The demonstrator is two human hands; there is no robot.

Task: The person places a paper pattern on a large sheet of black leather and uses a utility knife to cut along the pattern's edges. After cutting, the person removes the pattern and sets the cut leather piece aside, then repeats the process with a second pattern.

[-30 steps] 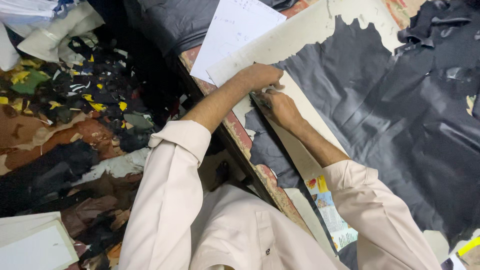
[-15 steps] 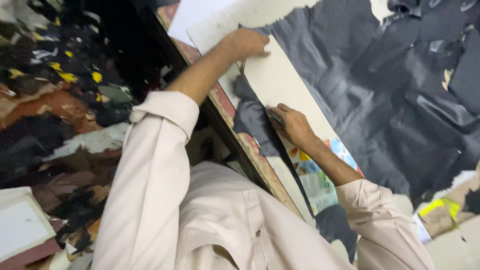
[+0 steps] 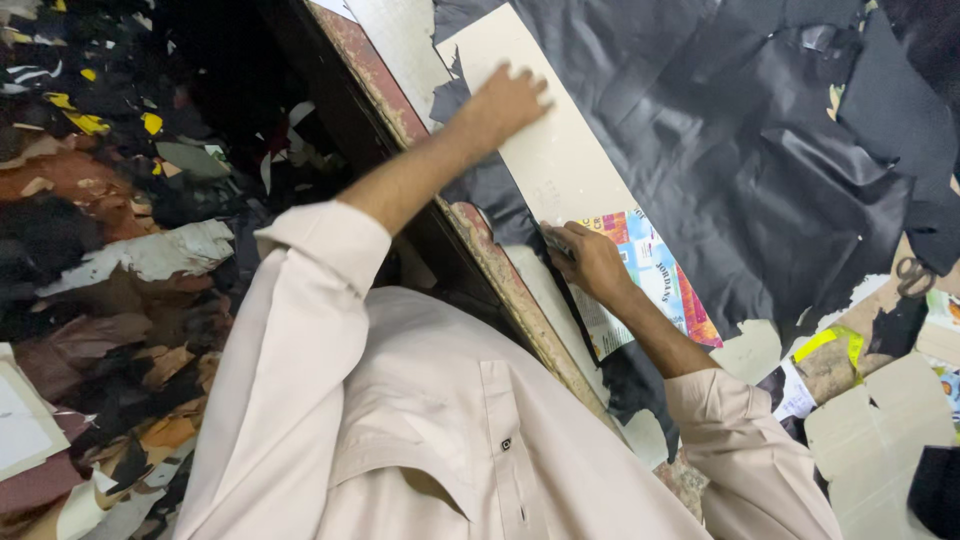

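Note:
My left hand (image 3: 510,100) lies flat on a long beige cardboard strip (image 3: 565,175), pressing it down on a black leather sheet (image 3: 740,150). My right hand (image 3: 592,262) is closed around a small cutting blade held against the strip's near edge, lower down towards my body. Beneath that hand the strip shows a colourful printed face (image 3: 655,275). A narrow piece of black leather (image 3: 490,185) lies between the strip and the table edge.
The worn reddish table edge (image 3: 400,110) runs diagonally. Left of it the floor is littered with leather and paper scraps (image 3: 110,260). At the right lie cardboard pieces (image 3: 880,440), a yellow scrap (image 3: 830,345) and scissors (image 3: 915,272).
My right hand has slid with the blade along the strip's edge towards my body. My left hand has stayed pressed on the strip's far end.

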